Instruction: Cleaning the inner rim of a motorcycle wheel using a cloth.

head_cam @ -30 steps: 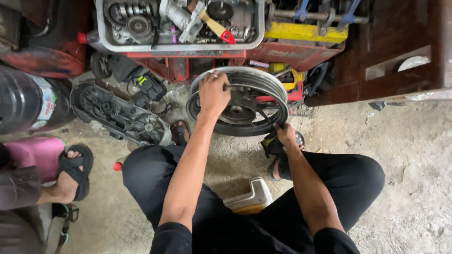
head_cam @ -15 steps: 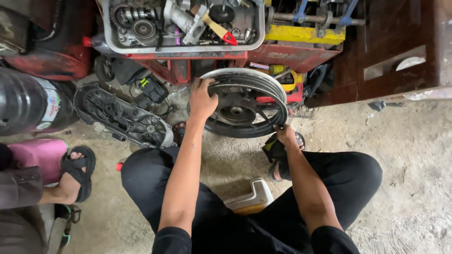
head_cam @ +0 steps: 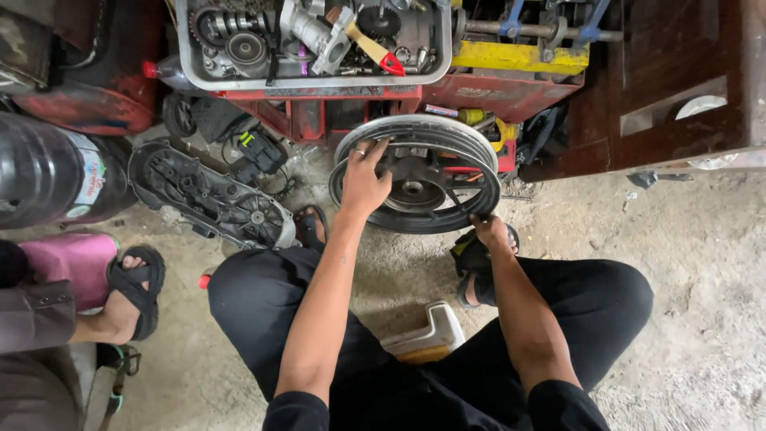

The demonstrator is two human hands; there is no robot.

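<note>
Closest to the camera are the person's own black-trousered knees, spread apart in a squat over a dusty concrete floor [head_cam: 678,263], with a small white and tan stool [head_cam: 423,335] poking out between the legs. Both bare arms reach forward to a black wheel rim [head_cam: 415,174] standing tilted on the ground just ahead of the feet. The left hand [head_cam: 363,182] lies on the upper left of the rim, fingers spread fairly wide and draped over the edge (there's a ring on one finger), while the right hand [head_cam: 488,230] is down at the lower right edge, fingers curled around the rim right by a black sandal [head_cam: 472,267]. Off to the left on the floor lies a dark engine cover [head_cam: 211,195], and further left a big black drum [head_cam: 48,172]. At the left edge another person's foot in a black sandal [head_cam: 132,291] rests beside something pink. Behind the wheel sits a red tool stand [head_cam: 479,96], and on top of it a grey tray [head_cam: 315,40] packed with gears and metal parts, plus a brush with a red tip [head_cam: 375,49]. A dark wooden cabinet [head_cam: 670,88] stands at the far right.
</note>
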